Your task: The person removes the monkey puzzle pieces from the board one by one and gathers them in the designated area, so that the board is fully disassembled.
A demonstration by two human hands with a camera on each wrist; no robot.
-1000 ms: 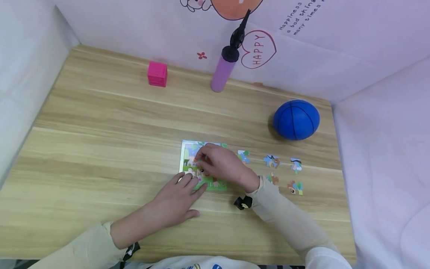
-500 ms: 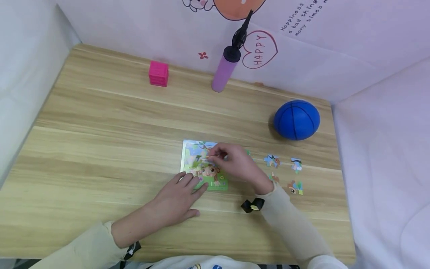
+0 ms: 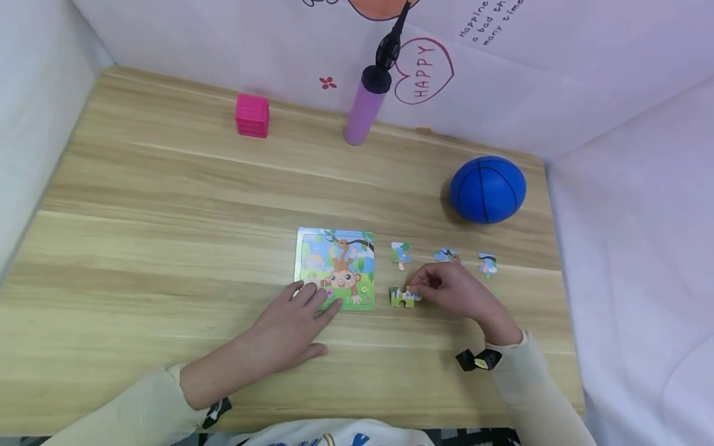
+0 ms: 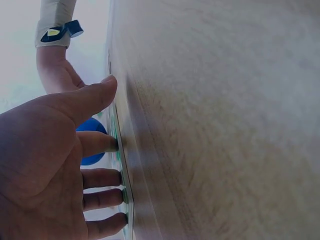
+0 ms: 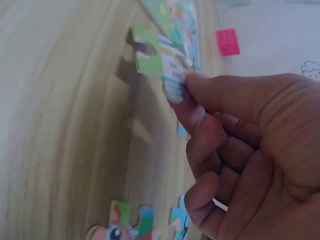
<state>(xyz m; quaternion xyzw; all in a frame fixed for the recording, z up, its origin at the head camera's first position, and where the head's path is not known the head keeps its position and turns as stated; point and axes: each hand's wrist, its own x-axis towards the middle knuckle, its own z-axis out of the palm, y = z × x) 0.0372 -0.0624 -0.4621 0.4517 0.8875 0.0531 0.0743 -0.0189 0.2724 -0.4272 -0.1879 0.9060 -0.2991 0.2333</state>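
A square jigsaw puzzle [image 3: 336, 233] with an upside-down monkey picture lies on the wooden table. My left hand [image 3: 290, 328] rests its spread fingertips on the lower left corner; the left wrist view has those fingers [image 4: 102, 177] along the board's edge. To the right of the puzzle, my right hand [image 3: 460, 297] pinches a green and white puzzle piece [image 5: 155, 55] between thumb and index finger, tilted and casting a shadow on the table. Loose puzzle pieces lie near it, one blue and green [image 3: 400, 253], others [image 3: 488, 263] further right. Some are hidden under the right hand.
A blue ball [image 3: 488, 189] sits at the right rear of the table. A purple pump [image 3: 365, 111] with a black top and a pink cube [image 3: 252, 116] stand along the back. White sheeting [image 3: 630, 235] encloses the sides and back.
My right hand has gone from over the puzzle to the right, where it now pinches a loose piece. The monkey picture is uncovered. My left hand stays on the corner.
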